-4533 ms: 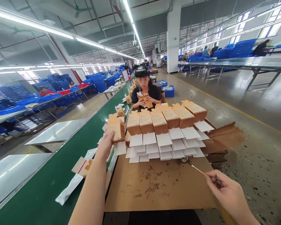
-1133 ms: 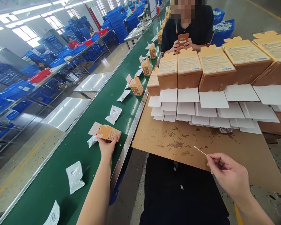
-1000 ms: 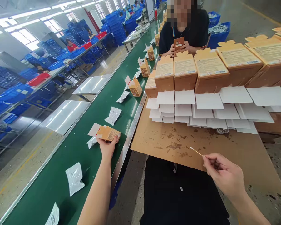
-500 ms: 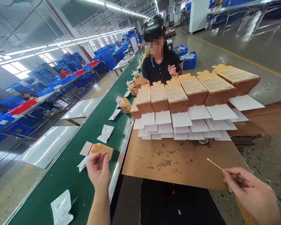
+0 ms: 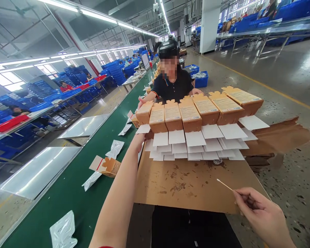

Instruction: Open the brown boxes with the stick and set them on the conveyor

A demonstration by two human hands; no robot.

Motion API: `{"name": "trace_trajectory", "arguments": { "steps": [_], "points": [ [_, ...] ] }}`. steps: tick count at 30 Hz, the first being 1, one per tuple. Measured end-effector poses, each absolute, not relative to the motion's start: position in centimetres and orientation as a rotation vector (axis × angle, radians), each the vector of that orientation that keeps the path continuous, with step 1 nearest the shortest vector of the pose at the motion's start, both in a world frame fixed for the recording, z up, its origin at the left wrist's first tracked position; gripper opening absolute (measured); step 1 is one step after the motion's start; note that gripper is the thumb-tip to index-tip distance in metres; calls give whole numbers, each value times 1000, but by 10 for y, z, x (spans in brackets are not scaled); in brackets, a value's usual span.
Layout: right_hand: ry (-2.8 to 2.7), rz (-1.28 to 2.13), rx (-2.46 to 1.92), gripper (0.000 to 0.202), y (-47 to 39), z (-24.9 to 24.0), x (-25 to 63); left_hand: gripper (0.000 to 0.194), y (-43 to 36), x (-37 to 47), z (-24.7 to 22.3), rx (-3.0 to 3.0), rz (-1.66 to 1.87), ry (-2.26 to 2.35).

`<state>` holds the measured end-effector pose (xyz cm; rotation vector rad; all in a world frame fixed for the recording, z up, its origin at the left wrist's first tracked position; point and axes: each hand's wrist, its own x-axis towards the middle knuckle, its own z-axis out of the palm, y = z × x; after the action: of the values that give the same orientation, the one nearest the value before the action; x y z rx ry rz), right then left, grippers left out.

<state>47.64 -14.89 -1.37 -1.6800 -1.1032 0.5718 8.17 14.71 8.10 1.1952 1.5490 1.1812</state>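
A cotton swab (image 5: 224,185) is pinched between the thumb and fingers of my right hand (image 5: 258,208), its white tip pointing up and left over the brown board. My left arm stretches forward to the left end of the carton stack. There my left hand (image 5: 138,140) sits beneath the white flap of the leftmost carton (image 5: 144,113); its fingers are hidden, so its grip does not show. Beside that carton stands a row of brown cartons (image 5: 190,113) with scalloped tabs on top and white flaps (image 5: 195,139) facing me, stacked in layers.
A green conveyor belt (image 5: 74,193) runs along the left, carrying an open carton (image 5: 109,166) and silvery pouches (image 5: 63,230). The brown board (image 5: 175,184) has dark stains. Across the stack sits a co-worker (image 5: 172,84), one hand close to the leftmost carton. Blue crates (image 5: 200,78) stand behind.
My left hand has gone from above the belt carton forward to the stack's left end. The co-worker's raised hand has come down. My right hand still holds the swab. The view has shifted.
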Motion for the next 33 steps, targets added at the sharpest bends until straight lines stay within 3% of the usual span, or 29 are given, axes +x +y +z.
{"name": "trace_trajectory", "arguments": {
  "steps": [2, 6, 7, 11, 15, 18, 22, 27, 33],
  "points": [
    [-1100, 556, -1688, 62, -149, -10, 477, 61, 139, 75, 80, 1194, 1198, 1537],
    [-1105, 558, -1675, 62, -144, -8, 478, 125, 128, 63, 86, 1238, 1314, 1502],
    [-1103, 570, -1667, 61, -142, -9, 478, 133, 126, 60, 88, 1282, 1338, 1456],
    [-1083, 608, -1635, 56, -138, -9, 476, 130, 123, 52, 99, 1420, 1271, 1223],
    [-1057, 623, -1608, 53, -136, -6, 471, 144, 120, 47, 106, 1347, 1225, 1113],
    [-1025, 632, -1601, 52, -135, -4, 469, 129, 121, 42, 114, 1197, 1296, 1058],
    [-1019, 634, -1615, 51, -133, -4, 466, 75, 142, 45, 137, 996, 1283, 1254],
    [-1040, 653, -1596, 50, -130, -2, 465, 58, 176, 82, 158, 951, 1158, 1492],
    [-1097, 648, -1581, 51, -133, -3, 464, 32, 168, 99, 174, 925, 1330, 1463]
  ]
}}
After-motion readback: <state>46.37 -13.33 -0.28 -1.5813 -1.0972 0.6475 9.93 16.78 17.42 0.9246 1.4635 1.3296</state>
